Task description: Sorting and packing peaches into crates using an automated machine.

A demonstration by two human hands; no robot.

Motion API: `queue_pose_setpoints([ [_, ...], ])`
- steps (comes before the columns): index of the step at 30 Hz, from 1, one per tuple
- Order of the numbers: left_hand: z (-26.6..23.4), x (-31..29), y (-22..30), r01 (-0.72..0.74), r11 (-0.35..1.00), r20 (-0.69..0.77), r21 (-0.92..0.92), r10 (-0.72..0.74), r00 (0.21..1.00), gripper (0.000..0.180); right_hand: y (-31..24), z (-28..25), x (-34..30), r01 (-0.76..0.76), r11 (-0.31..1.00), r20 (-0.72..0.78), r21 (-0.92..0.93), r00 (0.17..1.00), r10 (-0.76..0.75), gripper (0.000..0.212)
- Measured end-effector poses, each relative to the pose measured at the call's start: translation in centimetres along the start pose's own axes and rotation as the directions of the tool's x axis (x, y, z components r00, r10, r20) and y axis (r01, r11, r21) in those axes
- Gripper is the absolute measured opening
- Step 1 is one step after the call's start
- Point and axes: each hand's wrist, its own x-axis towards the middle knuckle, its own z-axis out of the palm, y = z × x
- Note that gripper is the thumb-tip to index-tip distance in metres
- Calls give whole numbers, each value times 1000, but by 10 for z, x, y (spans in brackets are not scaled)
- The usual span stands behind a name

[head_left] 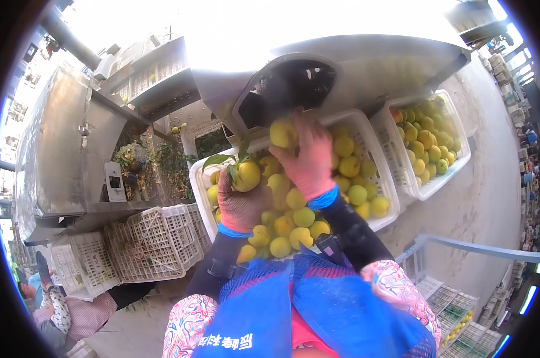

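My left hand [246,207], in a thin pink glove with a blue cuff, is closed round a yellow peach [246,175] with green leaves [220,160] on its stem. My right hand [311,161], gloved alike, grips another yellow peach [283,132] between thumb and fingers, just in front of a dark oval opening [288,86] in a metal panel. Below both hands stands a white plastic crate [388,173] full of yellow-green peaches [301,237]. My forearms hide part of its near side.
A second white crate of peaches [428,140] stands to the right. Stacked crates [153,244] and a metal cabinet [61,143] are at the left. A bluish rail [485,247] crosses the lower right. Another person [82,316] is at the lower left.
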Motion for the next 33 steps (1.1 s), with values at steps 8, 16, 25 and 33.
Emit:
queue_pose_setpoints([
  [8, 22, 2, -4, -82, 955, -73, 285, 107, 992, 53, 29, 58, 57, 167, 874, 225, -457, 972, -68, 67],
  [16, 19, -13, 8, -78, 853, -52, 516, 122, 991, 33, -52, 1, -34, -112, 989, 497, 100, 866, 48, 83],
  [25, 69, 19, 1, -332, 365, 34, 870, 627, 778, 27, -44, -1, -30, -68, 963, 217, 259, 976, 10, 76],
  [33, 52, -8, 71, -165, 93, 12, 982, 840, 542, 23, -16, 23, 14, -11, 988, -118, 157, 993, 29, 64],
])
